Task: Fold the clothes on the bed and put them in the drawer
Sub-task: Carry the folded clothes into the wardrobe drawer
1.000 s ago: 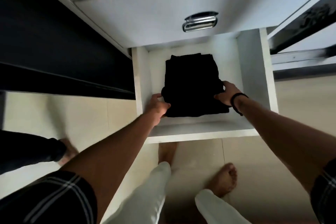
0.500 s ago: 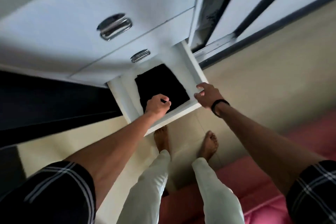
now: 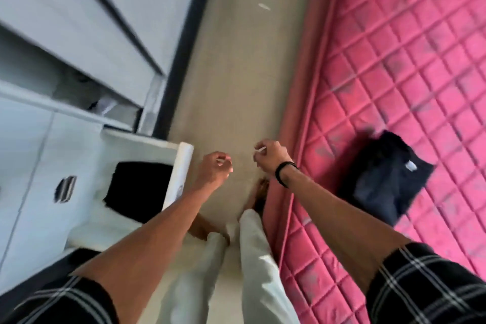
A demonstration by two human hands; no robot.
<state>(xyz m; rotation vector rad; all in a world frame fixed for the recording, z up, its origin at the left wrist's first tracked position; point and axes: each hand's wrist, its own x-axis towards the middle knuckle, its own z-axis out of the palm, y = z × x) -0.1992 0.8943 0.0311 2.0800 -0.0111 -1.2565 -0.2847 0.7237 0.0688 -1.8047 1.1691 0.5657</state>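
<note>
A folded black garment (image 3: 139, 188) lies in the open white drawer (image 3: 181, 166) at the left. A second folded dark garment (image 3: 384, 179) with a small white tag lies on the pink quilted mattress (image 3: 407, 60) at the right. My left hand (image 3: 214, 172) hangs over the floor just right of the drawer's front, fingers loosely curled, holding nothing. My right hand (image 3: 268, 156), with a black wristband, hovers by the mattress edge, also loosely curled and empty. The view is motion-blurred.
A white cabinet with a metal handle (image 3: 64, 189) and closed drawer fronts fills the left side. A strip of beige floor (image 3: 231, 73) runs between cabinet and mattress. My legs in white trousers (image 3: 247, 258) and bare feet stand there.
My view has swung right from the drawer toward the mattress. Both hands have left the black garment and the drawer and now hang free over the floor.
</note>
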